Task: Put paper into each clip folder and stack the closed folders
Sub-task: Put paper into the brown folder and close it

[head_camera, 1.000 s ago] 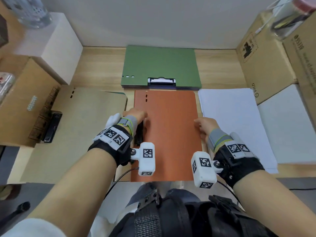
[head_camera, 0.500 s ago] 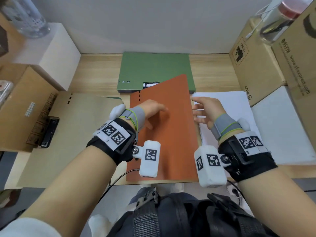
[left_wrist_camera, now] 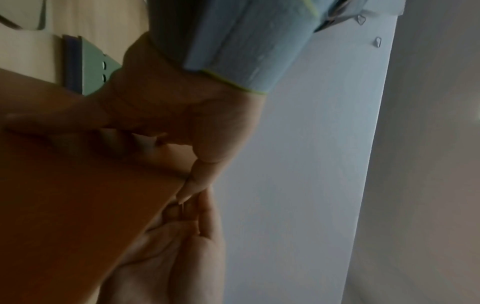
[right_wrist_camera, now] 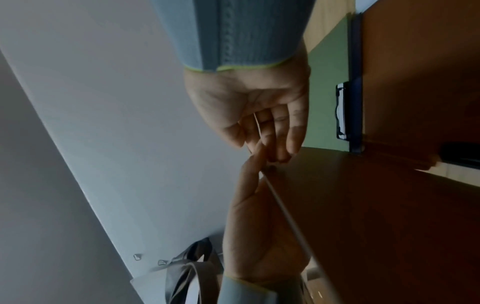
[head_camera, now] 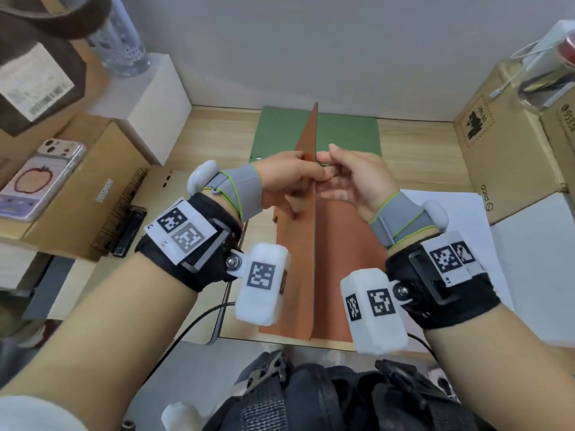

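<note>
Two hands, the left hand (head_camera: 281,175) and right hand (head_camera: 351,178), pinch the raised cover's free edge of the orange folder (head_camera: 342,244), half-open at the desk's (head_camera: 417,144) front-middle, its inside hidden, the closed green folder (head_camera: 280,132) behind.

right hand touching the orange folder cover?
Touching. In the head view the right hand has its fingertips on the raised edge of the orange folder cover; the right wrist view shows the same contact.
</note>
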`<state>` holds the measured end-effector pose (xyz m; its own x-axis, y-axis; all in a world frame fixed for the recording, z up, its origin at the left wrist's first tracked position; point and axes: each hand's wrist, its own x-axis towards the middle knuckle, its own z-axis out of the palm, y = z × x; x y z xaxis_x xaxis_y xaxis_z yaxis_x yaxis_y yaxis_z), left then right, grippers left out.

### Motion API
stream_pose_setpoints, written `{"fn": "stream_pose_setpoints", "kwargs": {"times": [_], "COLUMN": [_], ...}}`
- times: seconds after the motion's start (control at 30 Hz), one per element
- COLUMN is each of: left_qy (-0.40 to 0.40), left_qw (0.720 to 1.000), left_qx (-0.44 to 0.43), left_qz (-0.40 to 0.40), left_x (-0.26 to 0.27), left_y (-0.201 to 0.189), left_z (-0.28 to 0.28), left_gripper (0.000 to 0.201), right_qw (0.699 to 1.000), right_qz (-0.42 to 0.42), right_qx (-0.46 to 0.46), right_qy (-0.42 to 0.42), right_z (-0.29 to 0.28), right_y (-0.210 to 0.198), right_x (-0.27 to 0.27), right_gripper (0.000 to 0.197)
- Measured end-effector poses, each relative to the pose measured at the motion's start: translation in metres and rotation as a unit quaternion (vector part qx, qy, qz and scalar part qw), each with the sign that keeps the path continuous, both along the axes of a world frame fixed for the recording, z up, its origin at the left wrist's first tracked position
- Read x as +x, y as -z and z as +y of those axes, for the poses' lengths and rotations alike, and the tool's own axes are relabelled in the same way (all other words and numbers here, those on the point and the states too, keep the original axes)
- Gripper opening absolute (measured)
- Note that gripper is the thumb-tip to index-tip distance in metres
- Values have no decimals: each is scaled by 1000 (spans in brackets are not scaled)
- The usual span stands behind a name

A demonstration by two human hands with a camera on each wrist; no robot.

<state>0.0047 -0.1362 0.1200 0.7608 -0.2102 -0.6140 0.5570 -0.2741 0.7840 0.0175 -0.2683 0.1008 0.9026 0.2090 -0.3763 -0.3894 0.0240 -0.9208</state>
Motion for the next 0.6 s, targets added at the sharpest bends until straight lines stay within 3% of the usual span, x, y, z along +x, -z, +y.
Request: {"fn": "stream_pose_setpoints", "kwargs": {"times": [0.13,0.23,0.3,0.43,0.6], "left_qy": [-13,-27,-41,-51,-99], "left_qw": [1000,999,998,998,994], "left_qx": [-13,-12,-6,14,39], "left_qz": [-14,-31,-37,-35,0], "left_x": [1,1,-1,-6,-14], "left_y": [5,3,1,3,22], "left_z": [33,57,80,126,187], "left_gripper": [75,62,55,45,42], "right_qw": [997,973,939,836,782], "right_qz": [5,-20,-8,4,-54], "right_qx": [-62,-200,-296,-494,-580], "right_qy": [-37,-111,-175,-238,-220], "right_z": [26,33,34,30,43], "right_y": [27,73,106,145,154], "right_x": [1,2,2,-10,-22], "right_gripper": [14,32,46,61,61]}}
